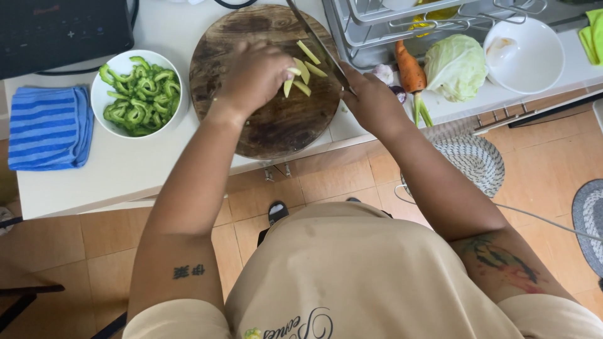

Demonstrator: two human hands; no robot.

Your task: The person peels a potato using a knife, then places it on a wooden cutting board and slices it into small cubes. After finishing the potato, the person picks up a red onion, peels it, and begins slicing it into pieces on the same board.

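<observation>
White counter point(125, 169), tiled floor point(326, 182).
One round board point(270, 119); five potato sticks point(303, 70), left hand point(254, 75) grasping one; right hand point(370, 94) clenched on one knife point(317, 41).

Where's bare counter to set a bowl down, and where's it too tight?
Free: the white counter strip in front of the bowl of green slices, between the blue towel and the cutting board. Crowded: the board, where the left hand steadies pale strips and the right hand holds the knife; and right of it, around carrot, cabbage, white bowl.

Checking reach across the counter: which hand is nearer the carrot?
Right. The right hand, gripping the knife, is beside the carrot; the left hand is farther off, over the cutting board.
</observation>
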